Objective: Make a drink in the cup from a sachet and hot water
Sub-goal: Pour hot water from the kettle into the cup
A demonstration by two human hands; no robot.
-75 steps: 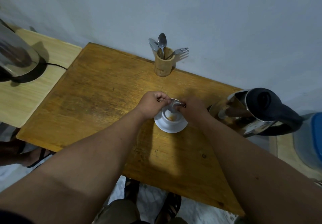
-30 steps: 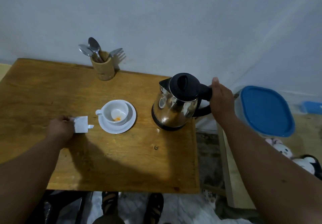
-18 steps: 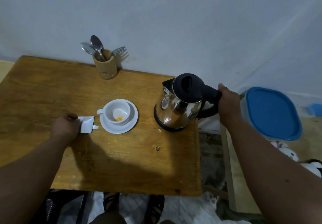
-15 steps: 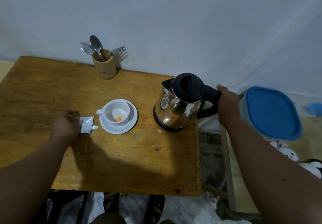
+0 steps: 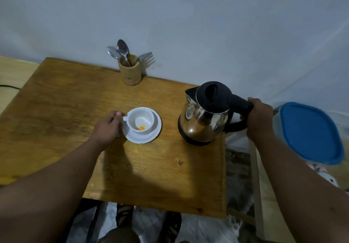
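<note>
Orange powder (image 5: 140,128) in cup (image 5: 140,119) on saucer (image 5: 151,139). Left hand (image 5: 108,127) pinching cup handle, right hand (image 5: 259,117) wrapped round kettle (image 5: 204,114) handle. Best: lift, tip slowly, spout over cup, steady.

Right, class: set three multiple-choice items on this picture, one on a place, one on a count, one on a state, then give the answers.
1. Where does the cup stand?
A. on a saucer
B. on the kettle's lid
C. in the wooden holder

2. How many spoons are in the wooden holder?
A. none
B. two
C. five

3. What is the right hand doing?
A. lying flat on the table
B. gripping the kettle's handle
C. holding a fork

Answers: 1 A, the white saucer lies under the cup. 2 B, two spoon bowls show beside one fork. 3 B, its fingers wrap the black handle of the kettle.
</note>
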